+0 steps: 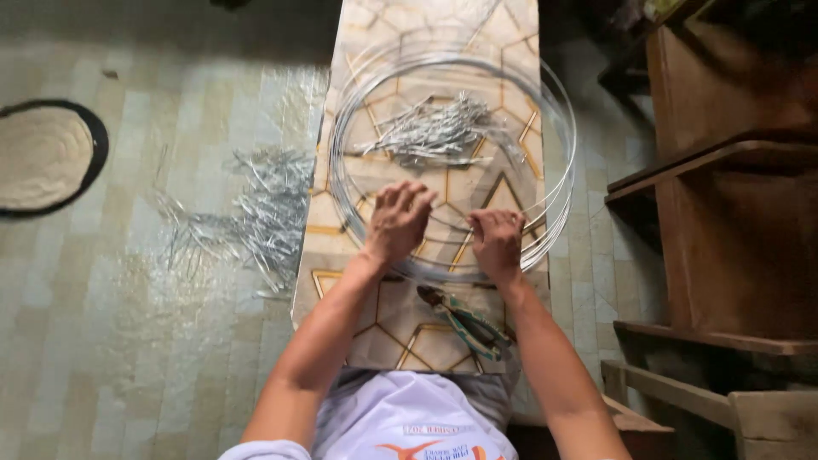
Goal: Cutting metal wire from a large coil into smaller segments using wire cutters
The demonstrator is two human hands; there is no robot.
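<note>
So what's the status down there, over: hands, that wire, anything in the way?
Left hand and right hand both on the wire coil, near side. Cut wire pieces piled inside the coil. Pliers lying free behind the hands.

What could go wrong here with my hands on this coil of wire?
The wire coil looks springy; under your left hand and right hand a loose end might whip free and scratch you. The cut wire pieces inside it could prick a palm. The pliers lie near the board's edge and may get knocked off.
</note>
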